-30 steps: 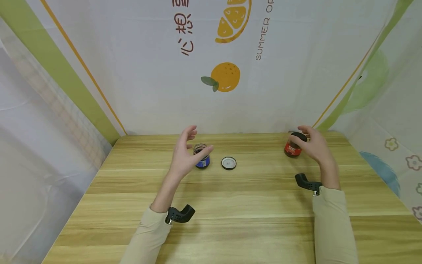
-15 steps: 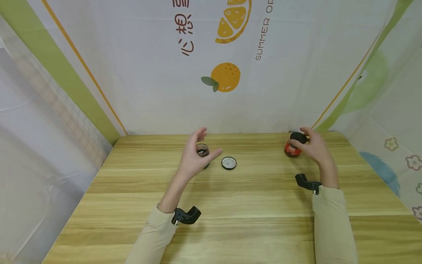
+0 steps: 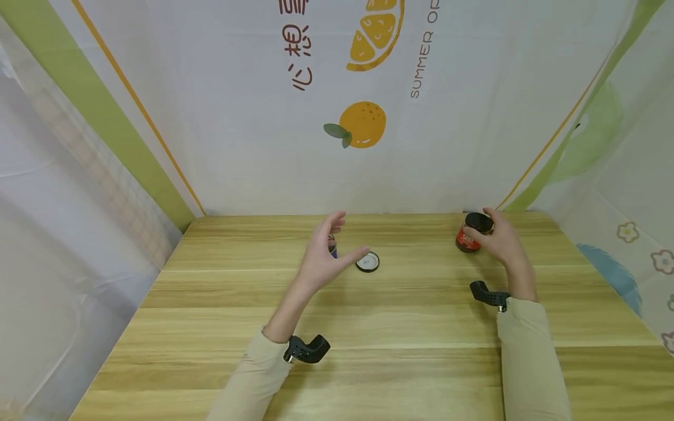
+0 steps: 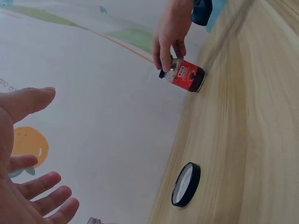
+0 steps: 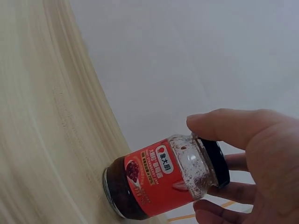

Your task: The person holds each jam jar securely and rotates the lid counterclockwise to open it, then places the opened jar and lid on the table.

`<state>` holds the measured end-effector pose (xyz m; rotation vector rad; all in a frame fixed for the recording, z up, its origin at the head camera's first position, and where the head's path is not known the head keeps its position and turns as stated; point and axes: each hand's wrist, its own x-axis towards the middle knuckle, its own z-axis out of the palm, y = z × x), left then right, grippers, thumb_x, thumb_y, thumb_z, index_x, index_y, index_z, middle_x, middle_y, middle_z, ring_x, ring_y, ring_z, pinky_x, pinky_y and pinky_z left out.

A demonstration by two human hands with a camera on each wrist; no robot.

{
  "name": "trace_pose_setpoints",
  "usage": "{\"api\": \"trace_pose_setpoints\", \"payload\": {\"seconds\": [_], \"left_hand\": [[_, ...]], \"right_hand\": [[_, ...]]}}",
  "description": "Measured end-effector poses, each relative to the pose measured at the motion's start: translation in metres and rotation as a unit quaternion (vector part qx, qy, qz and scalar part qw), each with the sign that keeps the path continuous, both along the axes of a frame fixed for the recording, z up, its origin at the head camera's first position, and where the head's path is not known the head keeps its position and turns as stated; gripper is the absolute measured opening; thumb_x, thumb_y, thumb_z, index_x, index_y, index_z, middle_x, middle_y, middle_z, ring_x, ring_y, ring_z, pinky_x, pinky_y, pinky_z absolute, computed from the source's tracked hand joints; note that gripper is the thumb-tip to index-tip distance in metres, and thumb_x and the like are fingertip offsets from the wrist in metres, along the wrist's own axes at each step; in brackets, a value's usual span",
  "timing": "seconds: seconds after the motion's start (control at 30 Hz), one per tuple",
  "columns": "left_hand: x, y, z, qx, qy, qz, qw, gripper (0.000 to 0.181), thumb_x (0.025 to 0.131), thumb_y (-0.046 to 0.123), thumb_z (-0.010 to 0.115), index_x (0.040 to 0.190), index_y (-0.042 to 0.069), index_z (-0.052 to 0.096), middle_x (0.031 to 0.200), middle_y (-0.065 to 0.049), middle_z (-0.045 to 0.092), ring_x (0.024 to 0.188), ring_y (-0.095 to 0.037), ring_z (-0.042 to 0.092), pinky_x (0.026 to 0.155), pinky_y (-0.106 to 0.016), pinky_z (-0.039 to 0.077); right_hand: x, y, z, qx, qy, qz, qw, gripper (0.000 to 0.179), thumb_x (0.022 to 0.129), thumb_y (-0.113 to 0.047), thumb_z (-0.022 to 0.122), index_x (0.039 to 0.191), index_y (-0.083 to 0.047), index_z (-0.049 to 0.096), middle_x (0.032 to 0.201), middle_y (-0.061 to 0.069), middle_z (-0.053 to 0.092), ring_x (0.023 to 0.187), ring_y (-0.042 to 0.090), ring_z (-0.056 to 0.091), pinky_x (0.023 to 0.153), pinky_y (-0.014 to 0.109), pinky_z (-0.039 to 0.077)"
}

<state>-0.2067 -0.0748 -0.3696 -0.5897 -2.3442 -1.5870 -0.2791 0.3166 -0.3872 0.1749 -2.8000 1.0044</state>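
My left hand [image 3: 322, 260], fingers spread and thumb stretched out, is above an uncapped jar with a blue label [image 3: 333, 251]. The hand hides most of that jar and holds nothing. Near its thumb lies a black-rimmed jar lid [image 3: 369, 263], white inner face up; the left wrist view shows this lid [image 4: 186, 185] too. At the back right, my right hand [image 3: 504, 240] has its thumb and fingers curled round the black-lidded top of a red-labelled jam jar [image 5: 159, 179]. This jar stands upright on the table, dark jam at its bottom.
A wood-grain table [image 3: 400, 327] spreads out in front of me. Along its back edge hangs a white printed cloth [image 3: 253, 146], with more cloth at both sides. Black wrist mounts [image 3: 310, 349] stick out from my sleeves.
My left hand has moved right, from beside the blue-labelled jar to over it, nearer the loose lid. The right hand stays at the red-labelled jar, and the head view has shifted slightly.
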Motion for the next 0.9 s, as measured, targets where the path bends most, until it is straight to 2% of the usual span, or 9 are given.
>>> {"api": "trace_pose_setpoints", "payload": {"seconds": [0.27, 0.53, 0.6, 0.73, 0.8, 0.9], "left_hand": [[0.001, 0.011, -0.005, 0.0, -0.013, -0.009, 0.9999, 0.081, 0.085, 0.028, 0.083, 0.152, 0.01, 0.04, 0.143, -0.009, 0.048, 0.129, -0.024, 0.045, 0.101, -0.051, 0.042], [0.0, 0.023, -0.01, -0.007, -0.02, -0.018, 0.9996, 0.081, 0.084, 0.028, 0.084, 0.151, 0.01, 0.042, 0.142, -0.009, 0.05, 0.127, -0.023, 0.046, 0.101, -0.046, 0.044], [-0.001, 0.026, -0.012, -0.007, -0.019, -0.02, 0.9996, 0.08, 0.084, 0.027, 0.083, 0.15, 0.009, 0.043, 0.142, -0.01, 0.051, 0.127, -0.024, 0.046, 0.101, -0.048, 0.044], [-0.004, 0.031, -0.014, -0.003, -0.024, -0.032, 0.9992, 0.079, 0.084, 0.026, 0.083, 0.15, 0.007, 0.042, 0.141, -0.012, 0.051, 0.128, -0.025, 0.046, 0.102, -0.053, 0.043], [-0.004, 0.033, -0.014, 0.0, -0.032, -0.037, 0.9988, 0.079, 0.085, 0.026, 0.082, 0.151, 0.007, 0.042, 0.141, -0.013, 0.051, 0.128, -0.026, 0.047, 0.102, -0.054, 0.043], [-0.005, 0.036, -0.015, 0.005, -0.047, -0.04, 0.9981, 0.079, 0.085, 0.027, 0.082, 0.151, 0.008, 0.042, 0.14, -0.012, 0.051, 0.127, -0.026, 0.047, 0.102, -0.054, 0.043]], "right_hand": [[0.001, -0.001, -0.002, -0.012, -0.001, -0.018, 0.9998, 0.082, 0.101, -0.037, 0.06, 0.15, 0.017, 0.023, 0.148, 0.045, 0.028, 0.133, 0.061, 0.031, 0.104, 0.07, 0.032], [0.003, -0.004, -0.005, -0.019, 0.029, -0.028, 0.999, 0.076, 0.099, -0.034, 0.063, 0.143, 0.02, 0.035, 0.139, 0.043, 0.04, 0.121, 0.057, 0.044, 0.096, 0.066, 0.041], [0.003, -0.004, -0.006, -0.018, 0.036, -0.031, 0.9987, 0.073, 0.099, -0.034, 0.065, 0.141, 0.019, 0.039, 0.135, 0.042, 0.044, 0.115, 0.054, 0.049, 0.09, 0.063, 0.044], [0.003, -0.003, -0.008, -0.018, 0.039, -0.046, 0.998, 0.071, 0.098, -0.037, 0.066, 0.14, 0.016, 0.044, 0.126, 0.037, 0.052, 0.096, 0.044, 0.054, 0.074, 0.048, 0.047], [0.002, -0.002, -0.009, -0.017, 0.036, -0.053, 0.9978, 0.071, 0.097, -0.039, 0.067, 0.14, 0.014, 0.046, 0.124, 0.034, 0.054, 0.092, 0.04, 0.054, 0.07, 0.042, 0.045], [0.002, -0.001, -0.01, -0.017, 0.032, -0.062, 0.9974, 0.071, 0.095, -0.042, 0.069, 0.139, 0.011, 0.049, 0.123, 0.033, 0.055, 0.093, 0.04, 0.055, 0.069, 0.039, 0.044]]}}
